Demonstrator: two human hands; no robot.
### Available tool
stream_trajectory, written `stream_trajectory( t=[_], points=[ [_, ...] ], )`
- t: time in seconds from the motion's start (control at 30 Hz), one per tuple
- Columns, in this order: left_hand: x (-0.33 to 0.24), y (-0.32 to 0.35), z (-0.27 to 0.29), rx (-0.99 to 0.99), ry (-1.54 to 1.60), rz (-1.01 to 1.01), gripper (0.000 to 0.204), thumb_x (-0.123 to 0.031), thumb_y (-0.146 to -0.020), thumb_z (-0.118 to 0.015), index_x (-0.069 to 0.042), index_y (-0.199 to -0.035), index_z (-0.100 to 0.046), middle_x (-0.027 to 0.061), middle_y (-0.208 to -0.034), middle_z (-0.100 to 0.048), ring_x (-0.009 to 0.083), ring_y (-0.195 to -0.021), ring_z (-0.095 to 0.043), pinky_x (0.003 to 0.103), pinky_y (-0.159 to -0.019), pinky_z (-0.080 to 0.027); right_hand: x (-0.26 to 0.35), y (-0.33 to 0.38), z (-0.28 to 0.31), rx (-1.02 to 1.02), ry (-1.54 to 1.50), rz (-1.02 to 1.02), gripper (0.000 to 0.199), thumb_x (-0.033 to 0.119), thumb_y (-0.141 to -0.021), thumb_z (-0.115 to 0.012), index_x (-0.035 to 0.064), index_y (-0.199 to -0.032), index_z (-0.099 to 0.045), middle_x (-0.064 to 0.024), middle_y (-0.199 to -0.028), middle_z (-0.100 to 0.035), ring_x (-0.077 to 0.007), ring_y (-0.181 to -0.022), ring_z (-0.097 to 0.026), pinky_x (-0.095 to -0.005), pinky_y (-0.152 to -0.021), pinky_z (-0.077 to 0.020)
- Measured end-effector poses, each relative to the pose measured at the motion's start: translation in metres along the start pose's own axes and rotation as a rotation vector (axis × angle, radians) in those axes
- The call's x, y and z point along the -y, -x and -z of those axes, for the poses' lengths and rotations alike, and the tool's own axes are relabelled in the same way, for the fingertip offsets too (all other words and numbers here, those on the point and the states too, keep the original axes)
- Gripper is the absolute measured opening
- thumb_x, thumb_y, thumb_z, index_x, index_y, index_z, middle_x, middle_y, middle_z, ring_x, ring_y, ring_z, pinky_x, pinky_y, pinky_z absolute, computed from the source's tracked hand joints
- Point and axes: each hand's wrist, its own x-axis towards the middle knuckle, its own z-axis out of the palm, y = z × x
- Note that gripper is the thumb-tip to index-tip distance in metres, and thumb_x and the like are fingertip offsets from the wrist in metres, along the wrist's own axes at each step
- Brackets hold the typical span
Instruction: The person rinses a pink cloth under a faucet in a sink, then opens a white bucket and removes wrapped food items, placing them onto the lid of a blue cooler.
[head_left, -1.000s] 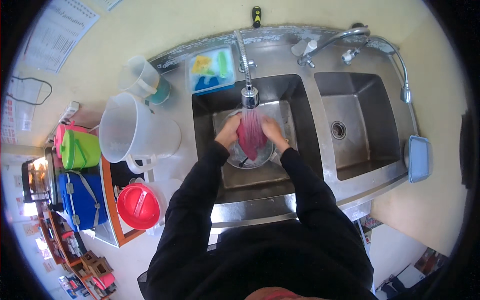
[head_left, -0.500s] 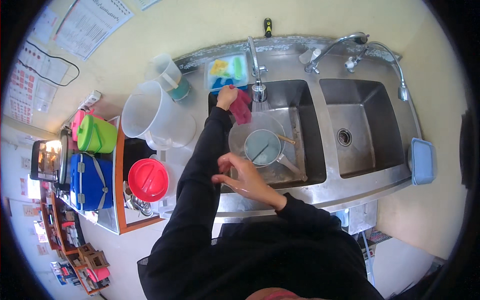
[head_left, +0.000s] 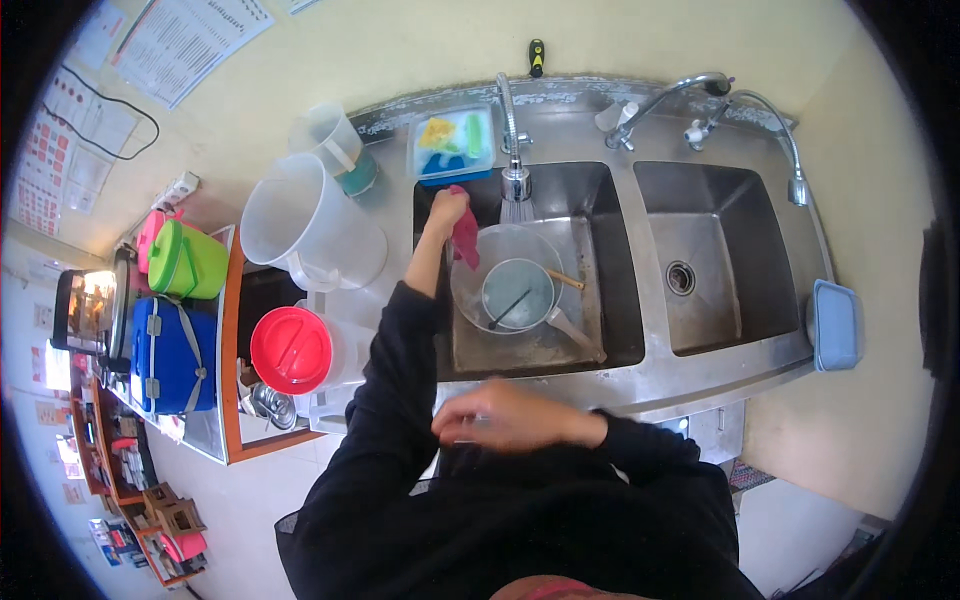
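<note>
My left hand [head_left: 450, 207] is closed on a wet-looking pink cloth [head_left: 464, 236] that hangs over the left sink basin [head_left: 610, 300]. Bare forearm shows above the black sleeve on that arm. My right hand [head_left: 495, 415], a little blurred, is in front of the counter's near edge beside my left sleeve, its fingers loosely apart and nothing seen in them. Under the running faucet [head_left: 516, 185] sits a clear bowl [head_left: 475, 285]. Inside it is a smaller round container [head_left: 520, 290] of cloudy water with a dark thin stick. A wooden handle [head_left: 567, 279] and a pale handle [head_left: 577, 335] stick out.
Behind the basin lies a tray of sponges [head_left: 450, 145]. Large clear pitchers [head_left: 300, 220] and a red-lidded container [head_left: 291, 350] stand at left. To the right are a second basin [head_left: 715, 260], two more faucets and a blue tub [head_left: 836, 325].
My left sleeve has slid up from the wrist, baring the forearm. My right hand has moved down toward my body, away from the sink. The pink cloth is still in my left hand.
</note>
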Motion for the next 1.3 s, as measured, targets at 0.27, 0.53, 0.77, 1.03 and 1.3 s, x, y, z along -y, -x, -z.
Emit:
stream_trajectory(
  t=[0.27, 0.53, 0.77, 1.03, 1.3],
  points=[
    [-0.065, 0.107, 0.053, 0.590, -0.541, -0.563, 0.024, -0.016, -0.087, -0.057, -0.006, -0.108, -0.063, 0.0130, -0.092, -0.068, 0.0256, -0.086, -0.063, 0.033, -0.079, -0.046, -0.104, -0.084, 0.145, -0.646, 1.166, 0.265, 0.044, 0.022, -0.081, -0.065, 0.0056, -0.119, -0.050, -0.0208, -0.110, -0.059, -0.0361, -0.101, -0.057, -0.0429, -0.081, -0.0457],
    [-0.048, 0.228, 0.010, 0.059, -0.475, -0.768, 0.019, -0.019, -0.071, -0.073, -0.013, -0.088, -0.064, 0.0075, -0.089, -0.058, 0.0280, -0.089, -0.054, 0.038, -0.078, -0.041, -0.179, -0.122, 0.189, -0.297, 0.854, -0.301, 0.021, 0.019, -0.077, -0.061, 0.0004, -0.085, -0.064, -0.0245, -0.083, -0.063, -0.0397, -0.084, -0.062, -0.0441, -0.071, -0.0484],
    [-0.091, 0.344, -0.043, 0.530, -0.113, -0.750, 0.025, -0.020, -0.078, -0.073, -0.006, -0.094, -0.059, 0.0050, -0.086, -0.061, 0.0133, -0.066, -0.056, 0.027, -0.058, -0.045, -0.205, -0.132, 0.236, -0.235, 0.725, -0.876, 0.027, 0.024, -0.079, -0.064, 0.0052, -0.098, -0.066, -0.0184, -0.095, -0.063, -0.0242, -0.075, -0.063, -0.0355, -0.055, -0.0532],
    [-0.123, 0.389, -0.012, 1.077, 0.399, -0.884, 0.020, -0.010, -0.079, -0.071, -0.004, -0.093, -0.058, 0.0099, -0.086, -0.062, 0.0205, -0.072, -0.062, 0.030, -0.059, -0.046, -0.212, -0.098, 0.279, -0.652, 0.594, -0.888, 0.035, 0.034, -0.077, -0.068, 0.0064, -0.098, -0.069, -0.0139, -0.087, -0.067, -0.0224, -0.073, -0.065, -0.0372, -0.059, -0.0527],
    [-0.020, 0.183, -0.015, 0.207, -0.137, -0.648, 0.019, -0.019, -0.089, -0.055, -0.005, -0.100, -0.062, 0.0156, -0.100, -0.064, 0.0289, -0.092, -0.062, 0.037, -0.081, -0.048, -0.212, -0.087, 0.246, -0.347, 0.431, -0.397, 0.026, 0.024, -0.083, -0.067, 0.0032, -0.097, -0.069, -0.0085, -0.086, -0.068, -0.0158, -0.077, -0.062, -0.0300, -0.074, -0.0485]
  ],
)
